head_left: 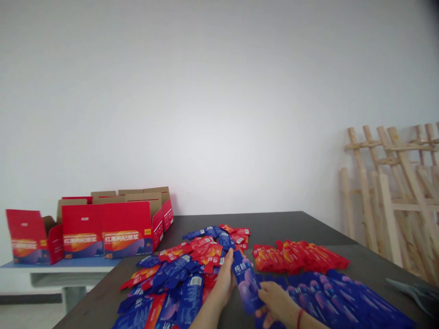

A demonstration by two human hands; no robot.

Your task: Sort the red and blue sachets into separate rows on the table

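Observation:
A blue sachet [246, 282] with white lettering and purple fruit print is held upright, slightly tilted, in front of me. My left hand [226, 276] grips its left edge, with most fingers hidden behind it. Pinching its lower right side is my right hand [276, 301], a red cord at the wrist. To the left lies a mixed heap of blue sachets [190, 292] and red sachets [211, 252]. On the right, a row of overlapping blue sachets [318, 297] lies beside and partly under my right hand. Beyond it is a row of red sachets [298, 257].
Scissors [411, 292] lie at the right edge of the dark table [267, 224]. Open red cartons [126, 228] stand on a lower white-and-blue bench [85, 263] at left. Wooden easel-like frames [394, 196] lean against the wall at right.

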